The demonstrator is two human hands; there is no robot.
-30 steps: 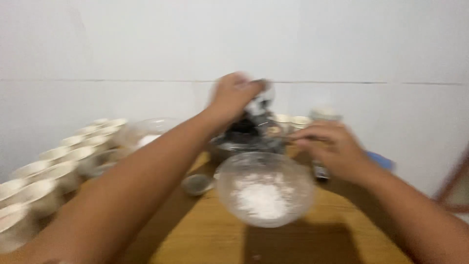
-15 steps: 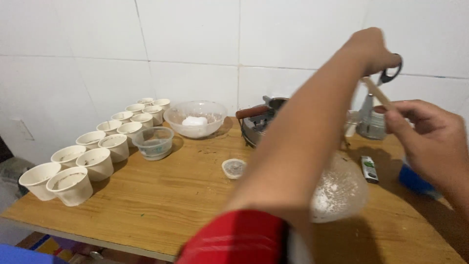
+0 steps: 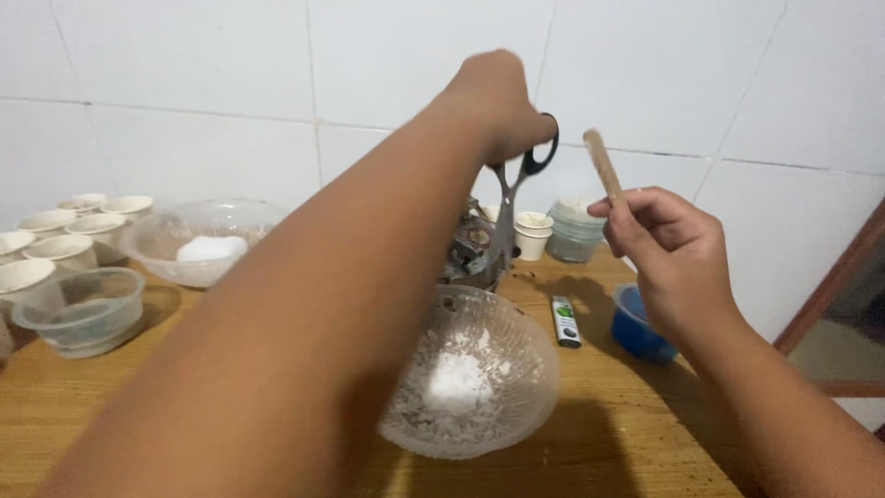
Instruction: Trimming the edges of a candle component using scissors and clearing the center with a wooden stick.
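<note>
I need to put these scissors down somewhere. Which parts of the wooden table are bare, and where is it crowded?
Bare wood on the table shows in front of the small plastic tub, left of the glass bowl of white powder, and at the near right edge around. Crowded: the cups at left, and the back by the pot, jar and blue bowl.

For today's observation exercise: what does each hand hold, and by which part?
The left hand holds scissors by the black handle loops, blades pointing down. The right hand holds a wooden stick by its lower end, between the fingers.
</note>
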